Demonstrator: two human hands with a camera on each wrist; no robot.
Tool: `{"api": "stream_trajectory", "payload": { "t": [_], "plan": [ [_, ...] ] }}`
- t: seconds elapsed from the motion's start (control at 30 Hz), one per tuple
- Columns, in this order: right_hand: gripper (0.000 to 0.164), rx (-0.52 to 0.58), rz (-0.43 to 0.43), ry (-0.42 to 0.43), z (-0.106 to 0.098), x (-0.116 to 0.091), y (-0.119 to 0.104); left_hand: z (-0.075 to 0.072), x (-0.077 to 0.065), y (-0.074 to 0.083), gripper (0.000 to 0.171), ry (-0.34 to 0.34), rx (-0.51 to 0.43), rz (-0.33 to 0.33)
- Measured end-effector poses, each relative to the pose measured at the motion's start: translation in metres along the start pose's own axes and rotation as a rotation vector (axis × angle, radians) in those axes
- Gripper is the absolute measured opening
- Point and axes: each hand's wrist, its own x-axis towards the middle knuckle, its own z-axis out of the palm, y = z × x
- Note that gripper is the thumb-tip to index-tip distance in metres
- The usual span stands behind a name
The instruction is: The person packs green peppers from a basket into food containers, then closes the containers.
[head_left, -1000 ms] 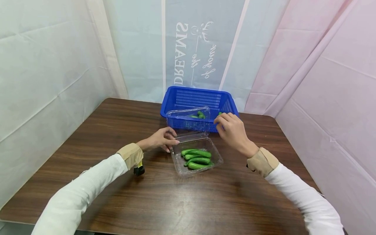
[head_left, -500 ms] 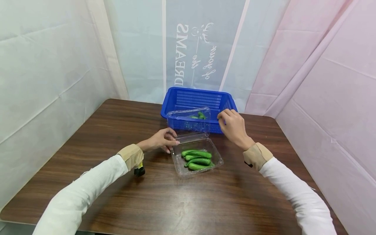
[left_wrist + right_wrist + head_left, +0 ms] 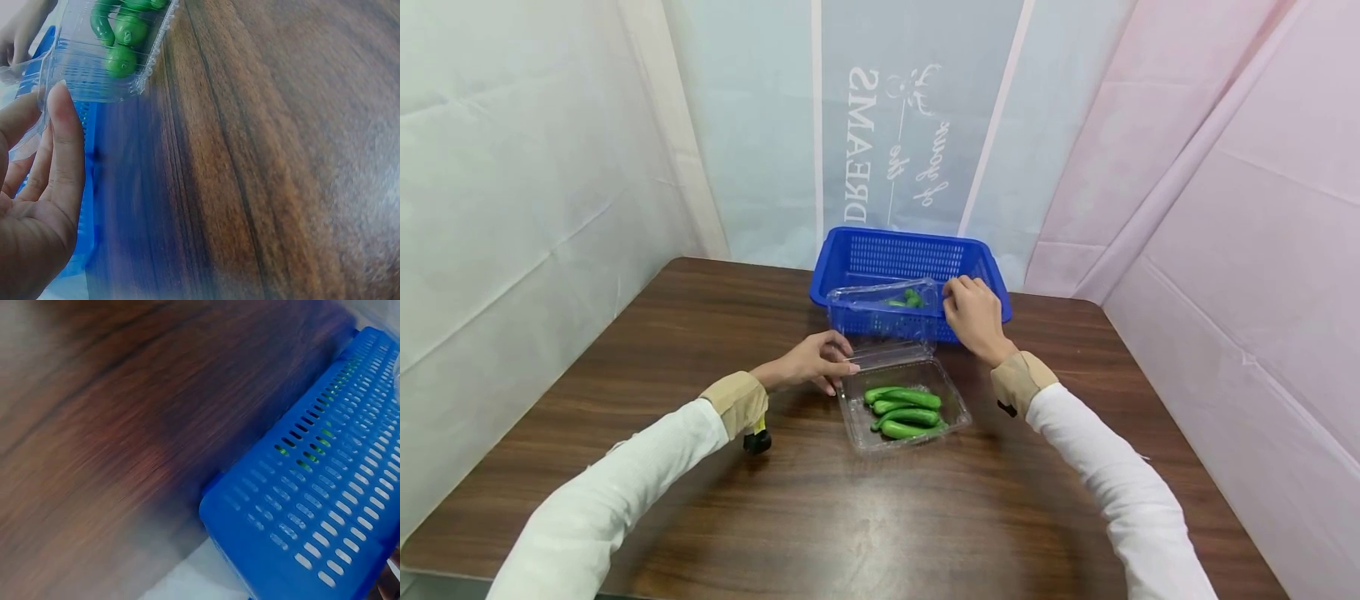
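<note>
A clear plastic clamshell box (image 3: 859, 433) stands on the table with its lid (image 3: 880, 289) raised, leaning toward the blue basket (image 3: 902, 255). Several long green vegetables, like small cucumbers (image 3: 907, 416), lie side by side in its tray. My left hand (image 3: 805, 362) pinches the box's left back corner by the hinge between thumb and fingers; the left wrist view shows the thumb (image 3: 65, 119) against the plastic. Over the basket's front rim reaches my right hand (image 3: 974, 315), fingers bent downward. Its fingertips are hidden, so whether it holds anything does not show.
More green vegetables (image 3: 913, 297) lie inside the basket, partly seen through the lid. The basket sits at the back of the brown wooden table (image 3: 880, 533). Cloth sheets hang behind (image 3: 917, 125) and along both sides.
My right hand has gone left along the basket's front rim, toward the lid. My left hand stays on the box, which has not moved, and the vegetables in its tray lie as before.
</note>
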Motion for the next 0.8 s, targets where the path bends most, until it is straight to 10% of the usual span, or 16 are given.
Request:
{"api": "stream_trajectory", "payload": {
  "t": [0.8],
  "plan": [
    [0.014, -0.012, 0.371, -0.405, 0.024, 0.042, 0.012, 0.001, 0.001, -0.002, 0.045, 0.016, -0.004, -0.006]
  ]
}}
